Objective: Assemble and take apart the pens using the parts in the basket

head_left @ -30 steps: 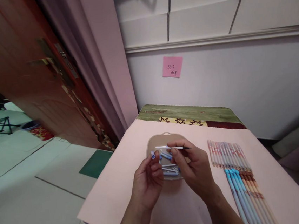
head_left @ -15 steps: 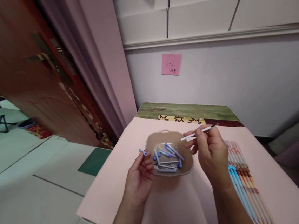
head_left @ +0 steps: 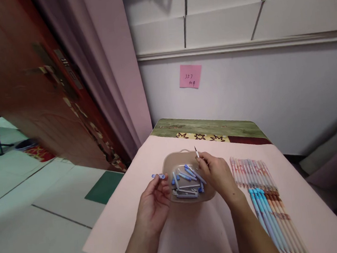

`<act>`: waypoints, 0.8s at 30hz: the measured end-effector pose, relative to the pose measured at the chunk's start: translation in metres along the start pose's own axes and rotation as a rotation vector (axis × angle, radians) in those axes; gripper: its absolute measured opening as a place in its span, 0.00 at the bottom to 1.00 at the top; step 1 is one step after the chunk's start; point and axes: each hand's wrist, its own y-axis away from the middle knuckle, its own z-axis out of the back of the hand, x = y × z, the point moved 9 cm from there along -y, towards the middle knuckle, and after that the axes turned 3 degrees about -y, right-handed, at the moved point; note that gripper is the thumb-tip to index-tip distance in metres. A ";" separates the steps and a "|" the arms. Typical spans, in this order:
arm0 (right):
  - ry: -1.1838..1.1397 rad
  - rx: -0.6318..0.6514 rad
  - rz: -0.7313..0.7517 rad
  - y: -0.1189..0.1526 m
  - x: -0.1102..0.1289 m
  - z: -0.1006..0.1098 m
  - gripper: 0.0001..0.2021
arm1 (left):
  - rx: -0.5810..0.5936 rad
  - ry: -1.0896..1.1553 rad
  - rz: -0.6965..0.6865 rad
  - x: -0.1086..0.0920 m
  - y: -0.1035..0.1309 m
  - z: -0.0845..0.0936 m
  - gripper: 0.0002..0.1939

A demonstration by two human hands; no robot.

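A short blue-purple pen part, hollow at one end, is pinched between the thumb and fingers of my left hand, just left of the beige basin. My right hand grips a thin white pen refill over the basin's right side. Its dark tip points up, and the fingers cover its lower part. Inside the basin lie several loose pen pieces: blue-and-white barrels, blue caps and thin white refills.
Right of my right arm, blue pens and brown-and-beige pens lie side by side. Behind them is a row of pink-and-clear pens. The pink-covered table meets a wall with a pink note. A wooden door stands left.
My right hand has moved left over the basin and turned the refill from nearly level to tip-up. The pen part in my left hand has tilted closer to level.
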 end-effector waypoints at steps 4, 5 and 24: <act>0.108 0.086 -0.016 -0.003 -0.005 -0.015 0.13 | -0.009 -0.012 0.024 0.001 0.000 0.004 0.05; 0.134 0.108 -0.017 -0.003 -0.005 -0.018 0.13 | -0.013 -0.011 0.025 0.001 -0.001 0.006 0.04; 0.514 0.437 -0.060 0.003 -0.031 -0.088 0.08 | -0.066 -0.009 0.046 0.003 -0.011 0.024 0.05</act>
